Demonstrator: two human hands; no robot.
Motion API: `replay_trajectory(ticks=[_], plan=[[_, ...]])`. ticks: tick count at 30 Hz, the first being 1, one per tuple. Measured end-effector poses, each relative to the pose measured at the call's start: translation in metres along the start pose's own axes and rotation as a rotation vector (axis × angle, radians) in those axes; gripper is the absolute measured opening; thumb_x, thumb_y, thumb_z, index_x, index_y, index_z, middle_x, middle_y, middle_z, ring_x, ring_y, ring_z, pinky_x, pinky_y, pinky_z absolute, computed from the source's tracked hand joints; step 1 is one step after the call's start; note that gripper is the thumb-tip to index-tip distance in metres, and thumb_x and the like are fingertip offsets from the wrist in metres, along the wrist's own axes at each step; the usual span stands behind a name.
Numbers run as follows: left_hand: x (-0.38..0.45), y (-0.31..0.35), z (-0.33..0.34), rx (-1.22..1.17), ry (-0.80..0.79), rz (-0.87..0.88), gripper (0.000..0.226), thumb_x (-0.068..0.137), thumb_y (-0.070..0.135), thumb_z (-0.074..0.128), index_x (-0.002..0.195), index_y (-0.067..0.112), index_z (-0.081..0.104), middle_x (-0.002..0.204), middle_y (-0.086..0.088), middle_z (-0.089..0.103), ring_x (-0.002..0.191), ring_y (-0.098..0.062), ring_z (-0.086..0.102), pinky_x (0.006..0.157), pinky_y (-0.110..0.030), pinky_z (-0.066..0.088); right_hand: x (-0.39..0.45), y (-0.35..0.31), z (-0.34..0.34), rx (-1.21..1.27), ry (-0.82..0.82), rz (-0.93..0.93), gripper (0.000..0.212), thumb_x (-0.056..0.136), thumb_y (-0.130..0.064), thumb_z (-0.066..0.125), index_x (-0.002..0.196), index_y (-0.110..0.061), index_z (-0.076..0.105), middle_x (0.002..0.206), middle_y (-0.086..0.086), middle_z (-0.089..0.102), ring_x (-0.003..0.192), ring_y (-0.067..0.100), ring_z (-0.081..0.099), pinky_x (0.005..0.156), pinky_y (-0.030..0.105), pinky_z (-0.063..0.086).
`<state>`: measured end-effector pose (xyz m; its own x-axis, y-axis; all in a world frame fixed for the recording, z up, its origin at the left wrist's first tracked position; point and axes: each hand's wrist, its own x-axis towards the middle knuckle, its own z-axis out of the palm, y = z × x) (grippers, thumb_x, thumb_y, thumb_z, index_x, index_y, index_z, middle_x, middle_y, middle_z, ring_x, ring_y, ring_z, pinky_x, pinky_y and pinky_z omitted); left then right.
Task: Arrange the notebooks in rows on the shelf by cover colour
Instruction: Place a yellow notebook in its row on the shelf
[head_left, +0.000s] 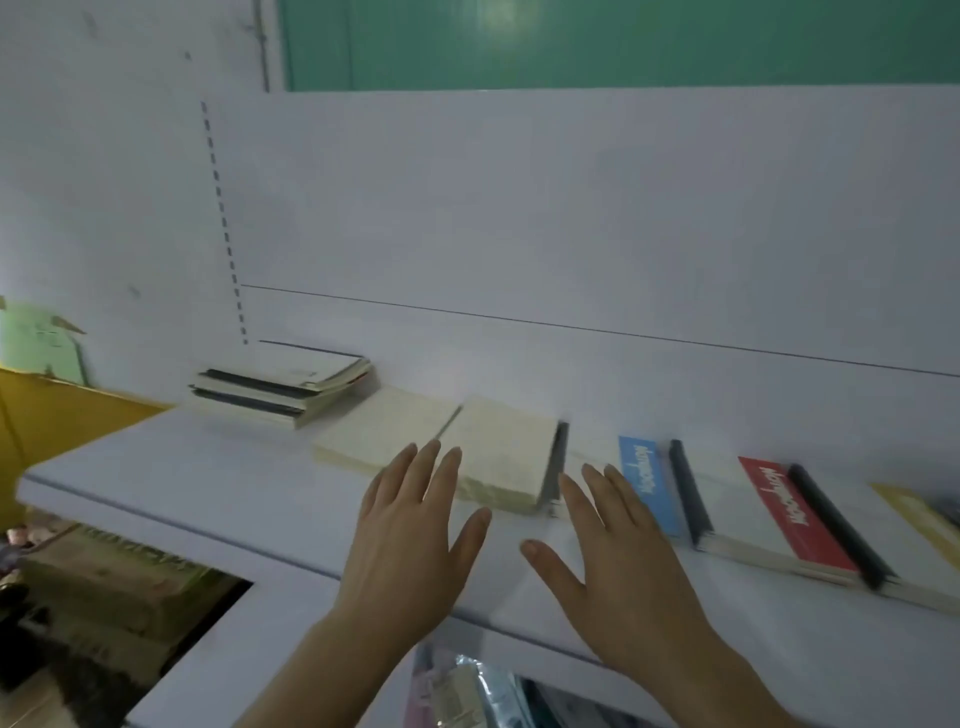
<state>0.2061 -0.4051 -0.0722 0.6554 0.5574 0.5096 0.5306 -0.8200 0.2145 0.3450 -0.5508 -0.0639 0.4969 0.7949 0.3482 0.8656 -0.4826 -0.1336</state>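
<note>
Both hands hover flat over the white shelf (208, 499), fingers straight and spread, holding nothing. The left hand (410, 540) overlaps the cream notebooks (441, 441); the right hand (618, 566) is just beside the blue notebook (649, 483). The red notebook (784, 514) lies further right, a stack (280, 384) far left. Contact is perhaps blurred.
</note>
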Motion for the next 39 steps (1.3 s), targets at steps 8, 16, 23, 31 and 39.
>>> replay_trajectory(ticks=[8, 16, 23, 31, 39], plan=[[-0.038, -0.134, -0.055, 0.029, -0.028, -0.079, 0.084, 0.089, 0.068, 0.007, 0.156, 0.020, 0.019, 0.163, -0.001, 0.018, 0.151, -0.022, 0.009, 0.122, -0.039, 0.012, 0.023, -0.139, 0.032, 0.023, -0.052, -0.076, 0.100, 0.071, -0.080, -0.011, 0.153, -0.024, 0.002, 0.161, -0.003, -0.005, 0.146, 0.015, -0.014, 0.118, 0.031, -0.004], [-0.021, -0.239, -0.071, 0.041, -0.018, -0.163, 0.075, 0.096, 0.066, 0.024, 0.157, 0.024, 0.009, 0.165, 0.005, 0.009, 0.152, -0.017, 0.003, 0.122, -0.033, 0.005, 0.091, -0.235, 0.072, 0.031, -0.052, -0.150, 0.093, 0.079, -0.077, -0.002, 0.153, -0.020, -0.001, 0.161, -0.002, -0.003, 0.146, 0.015, -0.011, 0.120, 0.033, 0.000], [0.048, -0.316, -0.061, 0.109, -0.019, -0.119, 0.076, 0.094, 0.065, 0.022, 0.156, 0.021, 0.020, 0.162, 0.002, 0.023, 0.150, -0.019, 0.014, 0.121, -0.034, 0.011, 0.180, -0.274, 0.102, 0.046, 0.048, -0.180, 0.096, 0.078, -0.075, -0.005, 0.152, -0.015, 0.007, 0.161, 0.004, 0.007, 0.147, 0.020, 0.001, 0.120, 0.036, 0.007], [0.114, -0.380, -0.039, 0.044, -0.026, -0.049, 0.068, 0.098, 0.061, 0.028, 0.155, 0.024, 0.020, 0.161, 0.005, 0.022, 0.150, -0.016, 0.010, 0.123, -0.034, 0.011, 0.274, -0.301, 0.133, -0.031, 0.100, -0.115, 0.090, 0.083, -0.067, 0.002, 0.148, -0.011, 0.028, 0.156, 0.009, 0.024, 0.146, 0.026, 0.014, 0.118, 0.042, 0.018], [0.161, -0.440, -0.021, -0.008, -0.103, 0.110, 0.068, 0.099, 0.061, 0.023, 0.156, 0.024, 0.017, 0.163, 0.000, 0.017, 0.151, -0.020, 0.006, 0.124, -0.036, 0.008, 0.310, -0.326, 0.157, -0.188, 0.116, -0.046, 0.053, 0.094, -0.042, 0.022, 0.121, -0.018, 0.061, 0.120, 0.000, 0.064, 0.111, 0.024, 0.059, 0.097, 0.043, 0.045]])
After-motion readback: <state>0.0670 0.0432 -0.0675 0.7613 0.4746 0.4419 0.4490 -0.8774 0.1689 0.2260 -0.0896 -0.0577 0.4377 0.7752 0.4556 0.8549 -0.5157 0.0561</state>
